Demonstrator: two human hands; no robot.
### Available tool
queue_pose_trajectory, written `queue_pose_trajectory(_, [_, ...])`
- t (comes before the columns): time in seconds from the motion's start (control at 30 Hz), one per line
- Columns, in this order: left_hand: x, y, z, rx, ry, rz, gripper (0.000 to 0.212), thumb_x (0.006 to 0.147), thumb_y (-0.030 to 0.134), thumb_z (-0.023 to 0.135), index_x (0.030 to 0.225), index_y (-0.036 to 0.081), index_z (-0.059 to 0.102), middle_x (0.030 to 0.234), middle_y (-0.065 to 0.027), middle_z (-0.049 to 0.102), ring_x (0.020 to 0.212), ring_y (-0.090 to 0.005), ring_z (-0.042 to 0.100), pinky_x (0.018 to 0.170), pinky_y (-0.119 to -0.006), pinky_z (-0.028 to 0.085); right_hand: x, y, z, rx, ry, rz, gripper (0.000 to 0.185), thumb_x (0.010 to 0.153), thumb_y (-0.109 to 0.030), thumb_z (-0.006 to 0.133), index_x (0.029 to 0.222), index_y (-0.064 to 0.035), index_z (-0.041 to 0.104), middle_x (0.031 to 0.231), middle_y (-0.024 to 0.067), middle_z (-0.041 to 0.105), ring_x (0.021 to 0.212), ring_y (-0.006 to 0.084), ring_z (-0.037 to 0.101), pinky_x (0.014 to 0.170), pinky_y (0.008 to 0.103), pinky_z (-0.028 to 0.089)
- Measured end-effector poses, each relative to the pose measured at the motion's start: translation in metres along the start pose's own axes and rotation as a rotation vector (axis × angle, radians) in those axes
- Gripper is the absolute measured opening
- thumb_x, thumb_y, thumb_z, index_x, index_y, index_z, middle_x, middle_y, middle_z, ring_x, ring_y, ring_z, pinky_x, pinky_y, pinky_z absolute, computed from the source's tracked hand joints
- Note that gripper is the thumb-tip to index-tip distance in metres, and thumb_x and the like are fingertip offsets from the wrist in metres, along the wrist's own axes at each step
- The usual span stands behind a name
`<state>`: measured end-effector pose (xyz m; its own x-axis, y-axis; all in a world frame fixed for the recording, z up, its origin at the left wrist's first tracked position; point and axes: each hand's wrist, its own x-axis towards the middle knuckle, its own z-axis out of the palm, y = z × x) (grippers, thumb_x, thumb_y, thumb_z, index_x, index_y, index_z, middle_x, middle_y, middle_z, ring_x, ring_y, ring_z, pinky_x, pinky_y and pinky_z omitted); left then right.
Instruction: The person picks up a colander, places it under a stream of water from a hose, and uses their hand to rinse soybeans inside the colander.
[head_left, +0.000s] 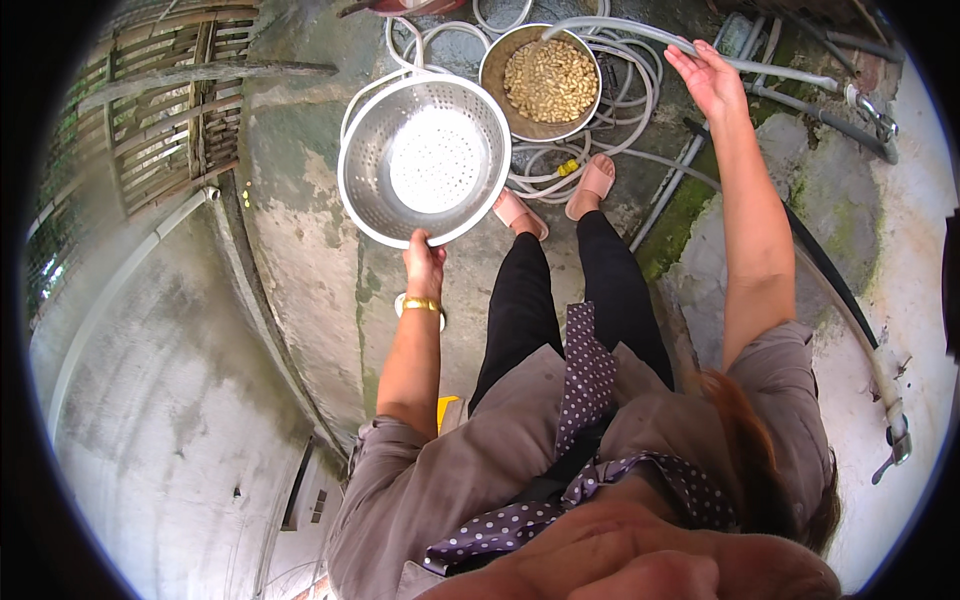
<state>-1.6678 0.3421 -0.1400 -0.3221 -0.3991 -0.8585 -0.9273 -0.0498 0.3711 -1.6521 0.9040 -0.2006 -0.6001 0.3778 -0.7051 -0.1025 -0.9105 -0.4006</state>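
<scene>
My left hand (424, 268) grips the near rim of a perforated stainless steel colander (360, 180). The colander is tilted toward me, and bright light fills its base. Beyond it to the right stands a round metal pot (491, 75) with unshelled peanuts (555, 81) inside. A pale flexible hose (622, 26) arches over the pot, its end above the peanuts. My right hand (709, 79) is at the hose's middle, palm up and fingers extended. Whether the fingers bear the hose's weight is unclear. The hose's other end meets a metal tap (876, 112).
Coiled hose (637, 120) lies around the pot, near my pink slippers (592, 184). Pipes (667, 195) run along the mossy right edge. A second tap (898, 446) is on the white wall at right. A slatted wooden fence (157, 112) and a low wall (165, 360) stand left.
</scene>
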Motion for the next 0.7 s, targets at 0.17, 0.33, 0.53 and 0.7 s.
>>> queue_pose_trajectory(0.17, [0.019,0.05,0.038,0.029,0.032,0.152,0.022,0.078,0.012,0.052,0.091,-0.005,0.054,0.073,-0.0117,0.061,0.053,-0.0186,0.061,0.037,-0.023,0.042,0.002,-0.001,0.011,0.099,-0.176,-0.065,0.009,0.08,0.005,0.055,0.089,0.0048,0.055,0.105,0.0279,0.057,0.108,0.0459,0.051,0.103,0.0574,0.037])
queue_pose_trajectory(0.33, [0.018,0.08,0.116,0.121,0.009,0.32,0.026,0.076,0.012,0.054,0.092,-0.008,0.056,0.074,-0.0128,0.062,0.051,-0.0198,0.06,0.04,-0.026,0.048,0.006,-0.027,0.003,0.2,-0.374,-0.122,0.008,0.079,0.004,0.055,0.086,0.0033,0.056,0.103,0.0264,0.059,0.105,0.0441,0.053,0.103,0.0563,0.036])
queue_pose_trajectory(0.53, [-0.008,0.121,0.216,0.228,-0.106,0.481,0.026,0.079,0.012,0.055,0.089,-0.011,0.057,0.077,-0.0151,0.063,0.055,-0.0202,0.062,0.041,-0.027,0.052,0.001,-0.056,0.005,0.239,-0.476,-0.152,0.009,0.079,0.003,0.055,0.087,0.0021,0.056,0.109,0.0247,0.058,0.104,0.0405,0.055,0.103,0.0542,0.037])
queue_pose_trajectory(0.7, [-0.043,0.154,0.298,0.371,-0.188,0.56,0.028,0.082,0.013,0.057,0.087,-0.015,0.057,0.079,-0.0168,0.063,0.055,-0.0216,0.062,0.044,-0.028,0.055,-0.008,-0.07,0.016,0.236,-0.481,-0.118,0.009,0.08,0.001,0.056,0.089,0.0013,0.058,0.111,0.0231,0.058,0.103,0.0379,0.056,0.103,0.0522,0.038])
